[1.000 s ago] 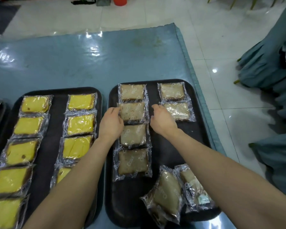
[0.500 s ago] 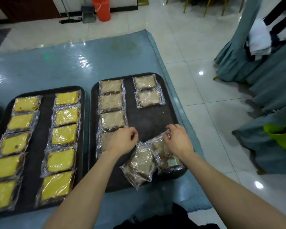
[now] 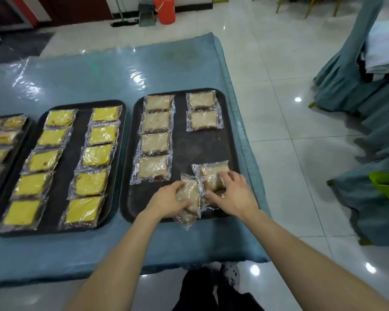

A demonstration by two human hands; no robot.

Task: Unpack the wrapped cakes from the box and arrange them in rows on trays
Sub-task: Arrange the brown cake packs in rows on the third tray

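A black tray on the right of the table holds pale brown wrapped cakes: a left column of several and two at the far right. At the tray's near end lies a loose pile of wrapped cakes. My left hand grips one wrapped cake that hangs over the tray's near rim. My right hand holds the wrapped cake beside it, fingers curled over its wrapper.
A second black tray to the left carries two columns of yellow wrapped cakes. Another tray shows at the far left edge. The blue plastic-covered table ends just right of the brown-cake tray. Draped chairs stand right, an orange bucket far back.
Both hands drew back from the far cakes to the loose pile at the tray's near end and took hold of a cake each. The view pulled back and tilted up.
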